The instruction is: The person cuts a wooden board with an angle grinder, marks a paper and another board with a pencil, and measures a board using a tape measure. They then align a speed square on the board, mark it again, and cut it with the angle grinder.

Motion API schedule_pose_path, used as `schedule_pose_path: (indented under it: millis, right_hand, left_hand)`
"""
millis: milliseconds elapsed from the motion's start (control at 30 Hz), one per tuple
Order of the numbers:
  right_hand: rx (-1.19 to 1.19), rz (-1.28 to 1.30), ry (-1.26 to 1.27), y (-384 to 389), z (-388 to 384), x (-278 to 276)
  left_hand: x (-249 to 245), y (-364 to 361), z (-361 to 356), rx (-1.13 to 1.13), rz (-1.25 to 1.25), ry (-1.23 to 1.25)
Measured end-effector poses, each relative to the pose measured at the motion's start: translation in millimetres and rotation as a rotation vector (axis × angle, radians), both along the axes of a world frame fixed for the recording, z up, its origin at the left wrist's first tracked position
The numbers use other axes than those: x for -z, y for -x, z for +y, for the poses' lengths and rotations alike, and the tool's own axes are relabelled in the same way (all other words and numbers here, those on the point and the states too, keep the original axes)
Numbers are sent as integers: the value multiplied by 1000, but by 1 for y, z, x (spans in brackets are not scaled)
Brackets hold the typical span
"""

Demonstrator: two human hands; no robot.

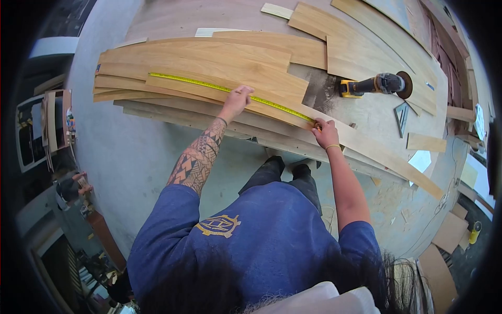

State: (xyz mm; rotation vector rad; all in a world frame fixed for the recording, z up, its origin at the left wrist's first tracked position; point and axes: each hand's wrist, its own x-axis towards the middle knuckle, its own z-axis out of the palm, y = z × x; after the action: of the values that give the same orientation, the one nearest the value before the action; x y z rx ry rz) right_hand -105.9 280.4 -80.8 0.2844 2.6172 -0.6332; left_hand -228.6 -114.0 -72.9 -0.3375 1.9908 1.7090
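A yellow tape measure [282, 108] is drawn out along a wooden board [230, 60] on the workbench. My left hand [239, 98] is closed, its thumb and fingers pinching the blade near the middle of the drawn-out length. At the blade's right end, my right hand [327, 133] is wrapped round the case, which is mostly hidden by the fingers. The blade's far left end lies on the board's surface. Beneath it, several long planks [366, 153] are stacked along the bench's near edge.
A cordless angle grinder [384, 83] lies on the bench to the right, beside a speed square [401, 119] and a small wood offcut [426, 142]. More boards [361, 49] cover the back right. Another person [70, 191] is at the far left. Cardboard-like sheets [449, 233] lie on the right.
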Motion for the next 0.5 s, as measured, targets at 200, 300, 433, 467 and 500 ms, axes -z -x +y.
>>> schedule_pose_path:
  millis: [200,300,433,467,500]
  right_hand:
    - [36,-14,11,-2,-5,-9]
    - [30,2,2,-3,-7,-10]
    - [43,6,3,-4,-9,-15]
    - [40,6,-5,-4,-9,-15]
    - [35,8,-12,-4,-9,-16]
  left_hand:
    - [-13,0,36,480,296,377]
    - [-7,-1,42,521,368,405]
    - [-11,-2,43,578,393,438]
    - [-10,-2,44,588,392,452]
    - [-10,-2,44,596,391,466]
